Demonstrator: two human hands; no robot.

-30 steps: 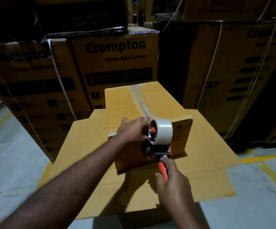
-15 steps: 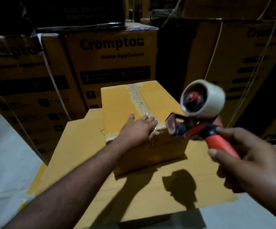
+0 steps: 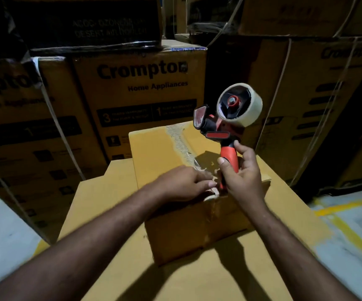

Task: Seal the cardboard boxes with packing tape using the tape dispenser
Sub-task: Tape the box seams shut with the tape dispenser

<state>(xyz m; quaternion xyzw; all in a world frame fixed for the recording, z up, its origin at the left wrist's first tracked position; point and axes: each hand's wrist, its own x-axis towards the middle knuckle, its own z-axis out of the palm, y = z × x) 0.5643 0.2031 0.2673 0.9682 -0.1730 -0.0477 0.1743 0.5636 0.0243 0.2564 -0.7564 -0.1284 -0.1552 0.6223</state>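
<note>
dispenser [image 3: 230, 120] swung back over box [image 3: 154, 148] near edge, r hand [image 3: 243, 177] fingers clamped on it; l hand [image 3: 182, 183] lay flat, fingers straight, smoothing tape [image 3: 179, 140] end; next prob. needed firm rub-down.

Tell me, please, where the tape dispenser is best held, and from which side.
Grip the tape dispenser by its orange handle, coming from below as the right hand does: the handle hangs down, narrow, while tape roll and front plate sit above.

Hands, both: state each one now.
Left hand: open, fingers pressing the tape onto the small cardboard box.
Right hand: gripping the tape dispenser by its handle.
</note>
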